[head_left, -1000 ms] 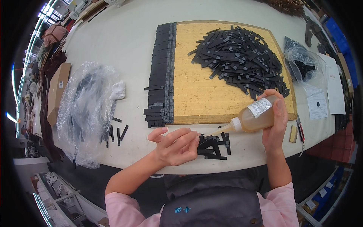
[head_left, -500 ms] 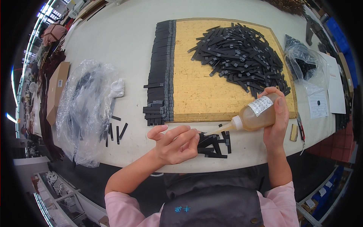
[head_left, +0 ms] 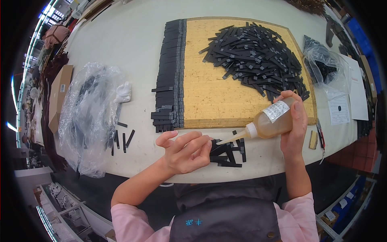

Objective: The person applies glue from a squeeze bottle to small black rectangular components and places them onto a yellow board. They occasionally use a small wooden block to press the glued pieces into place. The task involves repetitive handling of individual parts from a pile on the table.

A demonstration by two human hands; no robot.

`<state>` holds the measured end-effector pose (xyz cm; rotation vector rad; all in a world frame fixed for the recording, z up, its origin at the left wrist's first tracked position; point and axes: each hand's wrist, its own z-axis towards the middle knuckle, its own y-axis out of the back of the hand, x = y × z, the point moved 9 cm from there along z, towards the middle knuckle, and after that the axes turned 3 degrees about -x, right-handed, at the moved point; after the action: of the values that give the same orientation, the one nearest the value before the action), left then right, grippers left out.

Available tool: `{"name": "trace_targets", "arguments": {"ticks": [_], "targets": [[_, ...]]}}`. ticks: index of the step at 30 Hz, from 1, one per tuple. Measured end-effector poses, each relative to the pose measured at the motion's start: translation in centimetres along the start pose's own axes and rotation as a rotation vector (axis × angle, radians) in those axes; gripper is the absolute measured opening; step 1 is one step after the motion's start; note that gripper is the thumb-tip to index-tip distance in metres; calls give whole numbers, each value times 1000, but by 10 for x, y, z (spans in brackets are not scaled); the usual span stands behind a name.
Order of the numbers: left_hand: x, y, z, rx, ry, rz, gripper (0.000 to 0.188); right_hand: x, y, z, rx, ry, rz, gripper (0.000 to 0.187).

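My right hand (head_left: 295,125) is wrapped round a squeeze bottle (head_left: 272,123) of amber liquid with a white collar and a pale label. The bottle is tilted, its long nozzle (head_left: 234,138) pointing left and down. At the nozzle's tip, the thumb and fingers of my left hand (head_left: 187,152) pinch a small black strip, most of it hidden by the fingers. Several loose black strips (head_left: 229,155) lie on the table just beyond and beneath the nozzle. Whether the tip touches the strip I cannot tell.
A yellow board (head_left: 209,101) bears a big heap of black strips (head_left: 254,56) and, along its left edge, a neat row of them (head_left: 167,68). Clear plastic bags (head_left: 90,121) lie on the left. A red cutter (head_left: 321,135) and a small yellowish block (head_left: 313,140) sit at right.
The view has shifted very slightly. Both hands and the bottle hold almost the same pose, the nozzle still at my left fingertips.
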<state>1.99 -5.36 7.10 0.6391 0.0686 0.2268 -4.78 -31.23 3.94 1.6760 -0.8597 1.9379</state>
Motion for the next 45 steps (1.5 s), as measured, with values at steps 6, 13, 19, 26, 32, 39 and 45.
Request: {"name": "trace_targets", "arguments": {"ticks": [6, 13, 19, 26, 32, 39, 45], "targets": [[0, 0, 1, 0, -5, 8, 30, 2, -1, 0, -14, 3, 15, 37], [1, 0, -1, 8, 3, 9, 27, -1, -3, 0, 64, -23, -11, 38], [1, 2, -2, -4, -6, 14, 25, -8, 1, 3, 20, -113, 166, 39], [0, 4, -1, -19, -18, 7, 26, -1, 1, 1, -26, -35, 62, 38], [-1, 4, -2, -33, -18, 0, 30, -2, 0, 0, -18, -50, 78, 38], [-1, 4, -1, -32, -23, 13, 32, -2, -2, 0, -18, -56, 62, 38], [-2, 3, 0, -23, -24, 19, 31, -2, -3, 0, -11, -64, 44, 38]]}}
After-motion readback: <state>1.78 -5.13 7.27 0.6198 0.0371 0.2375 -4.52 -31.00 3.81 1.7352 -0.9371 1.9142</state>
